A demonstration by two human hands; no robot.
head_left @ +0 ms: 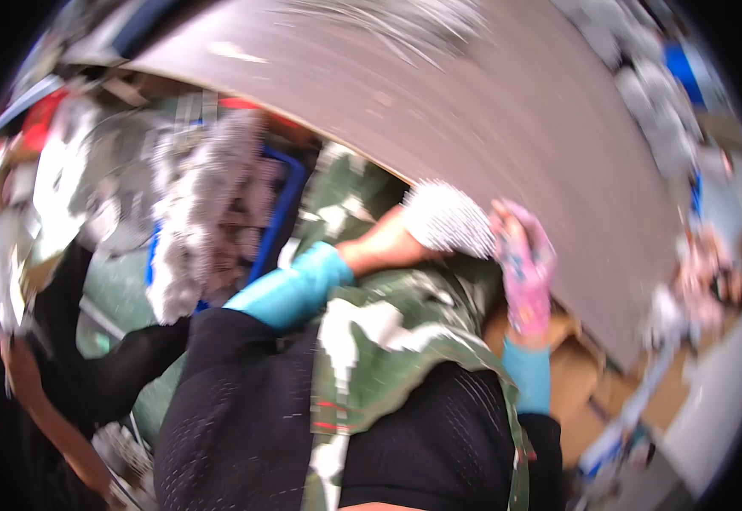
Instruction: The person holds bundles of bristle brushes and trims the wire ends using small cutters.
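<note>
With right hand (527, 255) half curled beside white cloth (449, 220) (hold or mere touch, cannot tell), and left hand (405, 232) mostly hidden by it, closure unreadable, apparently handling it at the table (490, 119) edge; seemingly calling for a sure pinch next.

Bright light washes the tabletop (575, 170). Motion blur streaks its surface; fisheye distortion bends the dark-cornered edges.
</note>
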